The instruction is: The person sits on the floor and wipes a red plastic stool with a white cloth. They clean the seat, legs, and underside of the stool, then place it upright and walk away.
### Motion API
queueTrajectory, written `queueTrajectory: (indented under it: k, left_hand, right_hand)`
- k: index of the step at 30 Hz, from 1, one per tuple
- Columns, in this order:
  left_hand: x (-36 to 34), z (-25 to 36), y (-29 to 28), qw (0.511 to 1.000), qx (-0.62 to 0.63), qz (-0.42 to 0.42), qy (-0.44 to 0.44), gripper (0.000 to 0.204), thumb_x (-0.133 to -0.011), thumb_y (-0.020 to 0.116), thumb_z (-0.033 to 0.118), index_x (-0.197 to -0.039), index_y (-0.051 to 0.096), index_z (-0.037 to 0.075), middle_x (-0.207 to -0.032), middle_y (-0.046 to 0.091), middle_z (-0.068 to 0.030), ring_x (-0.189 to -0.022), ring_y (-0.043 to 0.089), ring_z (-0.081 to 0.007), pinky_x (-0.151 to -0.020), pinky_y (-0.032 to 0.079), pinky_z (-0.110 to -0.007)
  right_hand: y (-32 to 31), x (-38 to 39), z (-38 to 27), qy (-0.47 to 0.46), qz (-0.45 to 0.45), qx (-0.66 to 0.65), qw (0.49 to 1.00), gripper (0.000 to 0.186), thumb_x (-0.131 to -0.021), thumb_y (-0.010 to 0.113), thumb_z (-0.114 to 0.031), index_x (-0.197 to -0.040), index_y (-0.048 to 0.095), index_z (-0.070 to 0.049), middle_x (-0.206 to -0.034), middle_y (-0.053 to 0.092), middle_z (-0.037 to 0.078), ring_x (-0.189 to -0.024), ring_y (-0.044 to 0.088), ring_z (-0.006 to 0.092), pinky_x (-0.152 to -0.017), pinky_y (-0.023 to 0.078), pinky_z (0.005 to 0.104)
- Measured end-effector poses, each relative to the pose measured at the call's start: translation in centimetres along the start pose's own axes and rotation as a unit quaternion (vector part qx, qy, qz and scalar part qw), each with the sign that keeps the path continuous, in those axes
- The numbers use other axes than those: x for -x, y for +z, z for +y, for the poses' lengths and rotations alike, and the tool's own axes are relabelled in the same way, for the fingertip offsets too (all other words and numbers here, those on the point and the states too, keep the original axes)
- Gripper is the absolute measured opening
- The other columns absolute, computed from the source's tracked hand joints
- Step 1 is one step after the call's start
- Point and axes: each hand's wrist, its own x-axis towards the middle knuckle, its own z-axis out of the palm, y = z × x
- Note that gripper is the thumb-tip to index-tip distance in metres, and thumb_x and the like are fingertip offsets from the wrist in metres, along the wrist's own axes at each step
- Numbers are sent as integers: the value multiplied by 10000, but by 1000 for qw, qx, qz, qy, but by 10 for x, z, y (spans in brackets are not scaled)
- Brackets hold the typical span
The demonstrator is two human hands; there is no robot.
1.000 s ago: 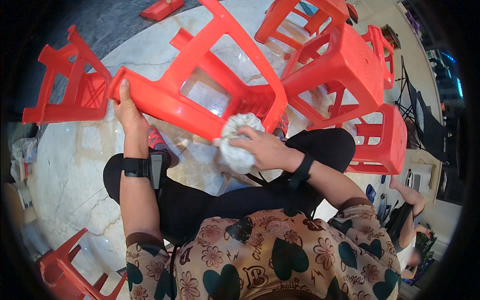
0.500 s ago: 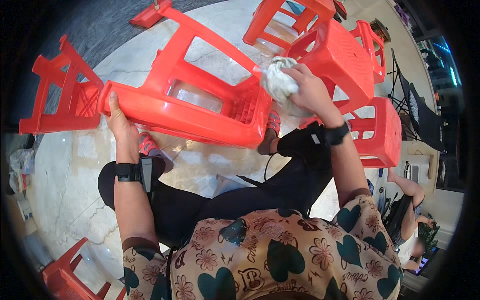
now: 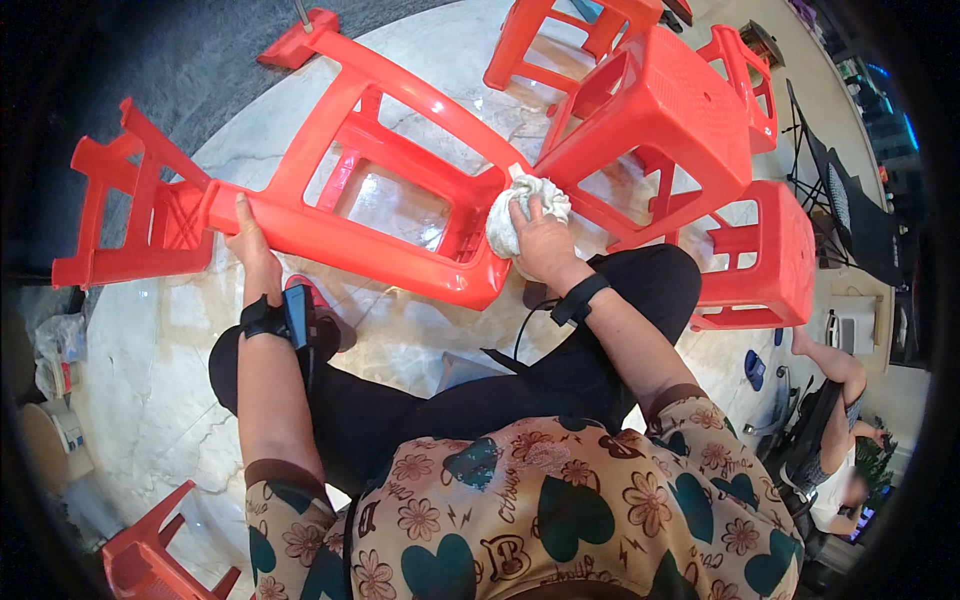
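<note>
While our left hand [image 3: 250, 242] grips one end of the tipped red stool [image 3: 360, 245] in front of our knees [image 3: 665, 282] and our right hand [image 3: 543, 242] clutches the bunched white cloth [image 3: 512, 222] at its other end, we should hold the stool steady and rub gently.

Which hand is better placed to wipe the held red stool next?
Probably the right hand: it holds the white cloth at one end of the red stool, while the left hand grips the other end.
</note>
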Motion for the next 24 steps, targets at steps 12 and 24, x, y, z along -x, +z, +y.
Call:
queueTrajectory:
  k: [12, 24]
  left_hand:
    - [16, -28, -2, 982, -186, -30, 7, 837, -702, 872, 291, -1347, 430, -8, -1281, 580, -159, -1134, 589, -266, -997, 461, -374]
    - [108, 12, 29, 756, -435, -234, 429, 972, -644, 848, 390, -1404, 383, 1, -1412, 426, -203, -1383, 288, -388, -1143, 212, -532]
  right_hand:
    - [7, -11, -23, -16, 62, 72, 995, 616, -793, 625, -158, -1373, 434, -77, -1339, 438, 217, -848, 642, 310, -710, 523, 430]
    - [8, -11, -27, -28, 97, 114, 988, 523, -819, 594, -175, -1324, 482, -101, -1280, 484, 189, -805, 638, 273, -666, 516, 398]
